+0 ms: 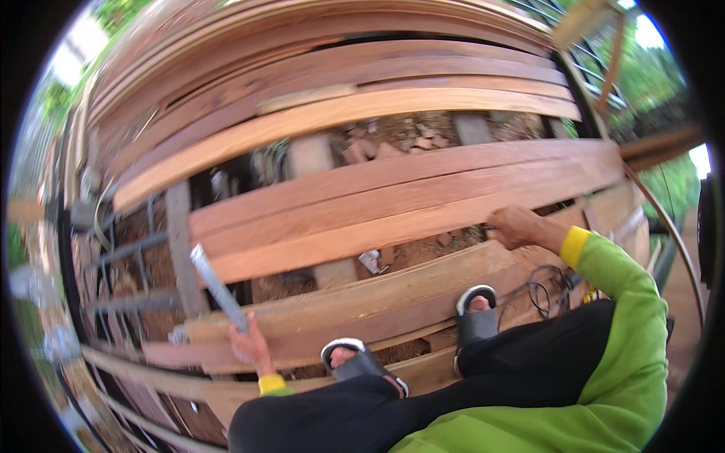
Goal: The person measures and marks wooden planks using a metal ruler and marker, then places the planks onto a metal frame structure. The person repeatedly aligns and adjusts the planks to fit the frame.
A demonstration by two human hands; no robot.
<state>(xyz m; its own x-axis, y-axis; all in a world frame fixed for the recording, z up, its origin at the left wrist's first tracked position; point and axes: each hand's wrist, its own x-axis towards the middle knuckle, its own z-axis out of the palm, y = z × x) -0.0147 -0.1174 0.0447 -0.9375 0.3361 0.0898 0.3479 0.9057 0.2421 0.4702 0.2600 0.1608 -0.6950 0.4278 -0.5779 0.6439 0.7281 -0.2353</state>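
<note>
My left hand (pixel 252 346) grips the lower end of a long, flat silver-grey metal strip (pixel 214 280), which slants up over the near edge of reddish planks (pixel 402 211). My right hand (pixel 515 226) is closed at the lower edge of these planks, toward their right; whatever is inside its fingers is hidden. Both sandalled feet (pixel 477 309) rest among weathered boards (pixel 355 306) below the planks.
More long boards (pixel 408 68) lie across the far side, over grey supports (pixel 308 152) and gaps showing rubble (pixel 423 140). Dark metal bars (pixel 134 253) run at the left. A black cable (pixel 540 291) coils beside my right foot. A timber beam (pixel 661 146) juts in at the right.
</note>
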